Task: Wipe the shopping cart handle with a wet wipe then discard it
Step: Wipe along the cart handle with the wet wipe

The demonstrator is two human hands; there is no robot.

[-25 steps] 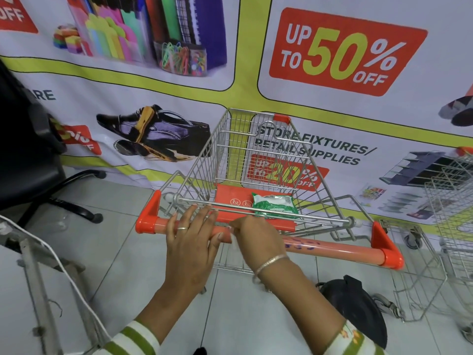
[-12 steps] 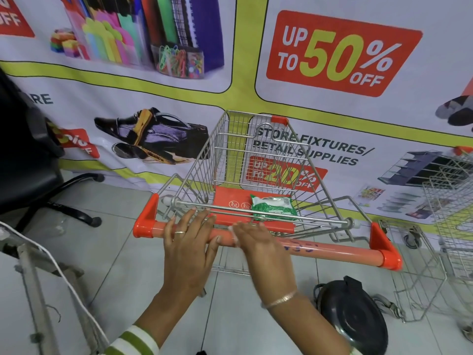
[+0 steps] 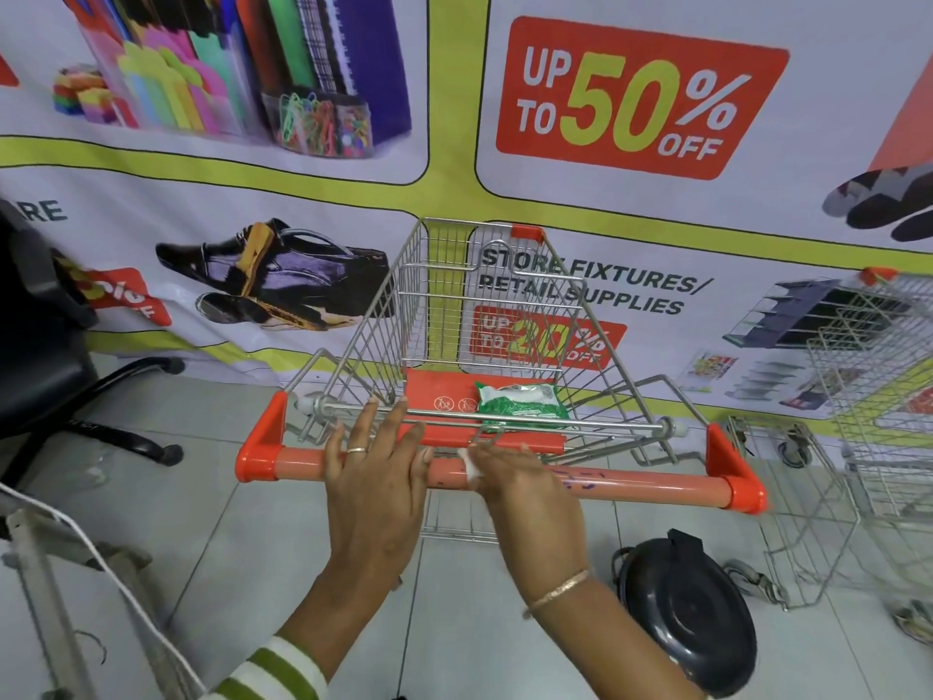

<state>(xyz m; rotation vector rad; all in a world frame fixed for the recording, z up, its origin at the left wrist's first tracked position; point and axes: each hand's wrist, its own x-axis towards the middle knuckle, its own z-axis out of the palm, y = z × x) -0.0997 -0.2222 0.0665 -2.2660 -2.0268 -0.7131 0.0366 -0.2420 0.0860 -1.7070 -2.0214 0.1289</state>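
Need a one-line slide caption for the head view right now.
Right hand presses a wet wipe on the orange cart handle; left hand steadies it.

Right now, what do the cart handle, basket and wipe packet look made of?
Cart handle: likely smooth plastic, uniformly orange with a soft sheen. Basket: bare metal wire, silvery grid. Wipe packet: probably thin plastic film, green, crinkled and glossy.

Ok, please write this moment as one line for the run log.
left hand: flat on cart handle | right hand: pressing wet wipe on handle | wipes pack: on cart seat
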